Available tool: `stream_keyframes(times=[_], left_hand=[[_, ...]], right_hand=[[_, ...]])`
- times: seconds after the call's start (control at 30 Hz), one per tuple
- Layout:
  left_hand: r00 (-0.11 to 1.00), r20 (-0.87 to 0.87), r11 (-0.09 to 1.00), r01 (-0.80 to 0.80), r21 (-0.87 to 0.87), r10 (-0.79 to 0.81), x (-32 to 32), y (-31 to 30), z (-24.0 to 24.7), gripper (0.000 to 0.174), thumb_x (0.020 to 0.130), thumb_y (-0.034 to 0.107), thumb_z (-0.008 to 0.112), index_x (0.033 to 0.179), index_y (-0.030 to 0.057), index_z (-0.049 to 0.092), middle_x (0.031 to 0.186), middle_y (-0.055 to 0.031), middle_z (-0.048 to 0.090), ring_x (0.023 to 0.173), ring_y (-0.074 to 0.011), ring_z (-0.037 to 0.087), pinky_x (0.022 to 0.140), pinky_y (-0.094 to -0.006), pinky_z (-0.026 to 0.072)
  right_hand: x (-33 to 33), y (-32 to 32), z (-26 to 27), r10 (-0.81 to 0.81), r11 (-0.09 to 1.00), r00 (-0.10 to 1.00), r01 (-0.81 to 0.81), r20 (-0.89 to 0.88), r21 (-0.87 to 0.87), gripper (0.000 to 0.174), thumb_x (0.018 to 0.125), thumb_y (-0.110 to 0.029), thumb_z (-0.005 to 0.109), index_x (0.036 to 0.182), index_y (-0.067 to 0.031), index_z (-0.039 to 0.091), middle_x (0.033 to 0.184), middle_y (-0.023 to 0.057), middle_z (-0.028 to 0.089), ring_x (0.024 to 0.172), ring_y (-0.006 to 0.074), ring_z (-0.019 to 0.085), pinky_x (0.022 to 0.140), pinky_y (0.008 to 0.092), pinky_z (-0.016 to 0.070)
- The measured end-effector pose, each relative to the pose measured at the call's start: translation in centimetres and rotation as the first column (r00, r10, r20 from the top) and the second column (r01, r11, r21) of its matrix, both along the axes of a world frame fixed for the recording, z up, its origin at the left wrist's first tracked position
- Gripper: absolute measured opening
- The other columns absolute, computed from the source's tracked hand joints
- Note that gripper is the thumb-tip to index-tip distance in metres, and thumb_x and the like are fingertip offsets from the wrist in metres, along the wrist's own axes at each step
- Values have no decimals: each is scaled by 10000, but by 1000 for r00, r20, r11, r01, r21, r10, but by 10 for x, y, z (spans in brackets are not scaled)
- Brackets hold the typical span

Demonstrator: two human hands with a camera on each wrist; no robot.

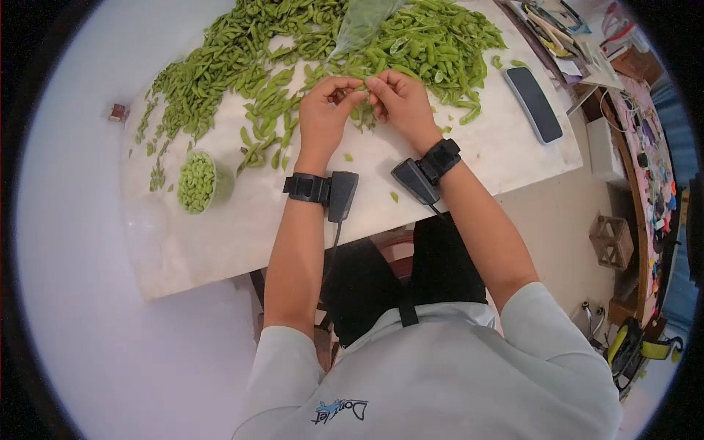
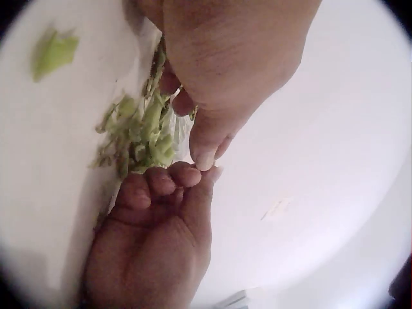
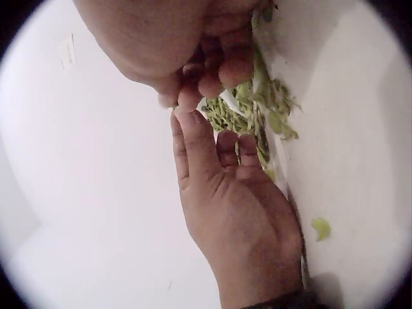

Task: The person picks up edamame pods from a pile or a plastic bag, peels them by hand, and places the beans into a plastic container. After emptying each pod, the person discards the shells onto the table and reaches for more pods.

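Green pod (image 1: 364,94) pinched between curled left hand (image 1: 326,111) and right hand (image 1: 402,103).

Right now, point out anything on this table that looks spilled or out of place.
Nothing damaged. Pods trail loosely from the heap toward the bowl of shelled beans, and a few green bits lie strayed on the bare table near the wrists. A small reddish object sits alone at the far left edge.
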State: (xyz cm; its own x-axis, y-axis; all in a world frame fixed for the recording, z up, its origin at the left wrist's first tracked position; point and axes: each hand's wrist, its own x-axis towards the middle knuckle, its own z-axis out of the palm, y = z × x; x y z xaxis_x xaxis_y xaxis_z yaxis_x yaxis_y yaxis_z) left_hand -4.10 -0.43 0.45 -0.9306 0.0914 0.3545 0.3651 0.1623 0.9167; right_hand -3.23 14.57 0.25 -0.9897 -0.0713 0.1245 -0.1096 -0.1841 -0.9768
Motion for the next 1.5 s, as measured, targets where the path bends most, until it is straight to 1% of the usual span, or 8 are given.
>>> stream_keyframes(times=[0.13,0.43,0.63,0.83,1.03,1.13,1.23,1.5], left_hand=[[1000,-1,999,4,53,-4,-4,0,-5,173,744,63,711,902,10,666,801,-20,590,681,-105,512,651,-238,431],[978,-206,963,-87,-255,34,2,-9,2,184,743,92,724,902,29,657,756,-23,592,633,-101,476,582,-235,396],[998,-34,958,-65,-280,58,11,-9,7,165,763,124,718,853,14,635,683,-11,556,609,-82,447,556,-230,381],[998,-60,990,-14,-140,5,6,-2,0,119,774,84,699,848,17,634,606,8,511,539,-62,394,486,-223,322],[998,-35,999,51,-6,-51,3,1,-5,108,760,58,711,824,9,640,687,7,552,588,-54,413,521,-206,335],[983,-185,984,-20,-177,-13,2,-4,1,113,747,54,725,833,18,661,769,10,576,621,-58,420,542,-195,337],[976,-216,996,-19,-82,1,3,-6,-1,132,731,57,740,847,32,681,814,15,583,632,-65,418,549,-191,342],[996,94,981,-20,192,2,6,-6,4,208,834,112,671,1012,7,641,831,-15,622,680,-72,537,633,-197,432]], right_hand=[[-2,-1,-2,-4,1000,1000,4,-1,21,217,909,-210,563,816,-13,572,647,-8,566,513,47,505,433,204,412],[0,-4,2,-6,989,1000,5,7,150,229,903,-215,569,774,-26,577,628,-13,557,503,48,491,438,203,391],[-6,-4,-9,36,958,996,-12,-80,287,251,910,-217,548,757,-17,560,592,17,548,495,78,499,459,248,407],[-2,-1,-6,32,970,996,-10,-88,242,283,924,-235,510,745,-18,541,568,25,543,488,100,503,473,258,407],[-1,2,-8,53,975,994,-31,-93,219,280,931,-245,496,769,-20,531,554,27,528,477,106,493,469,259,402],[0,2,-8,36,976,991,-7,-129,219,275,927,-240,512,764,-21,532,557,16,519,484,88,489,462,245,394],[4,-2,-3,24,988,995,-9,-96,152,262,920,-233,539,760,-25,534,572,2,520,495,70,487,456,229,385],[5,-2,0,14,997,993,-5,-118,72,181,886,-199,605,900,-19,607,656,-2,574,537,52,527,457,205,423]])
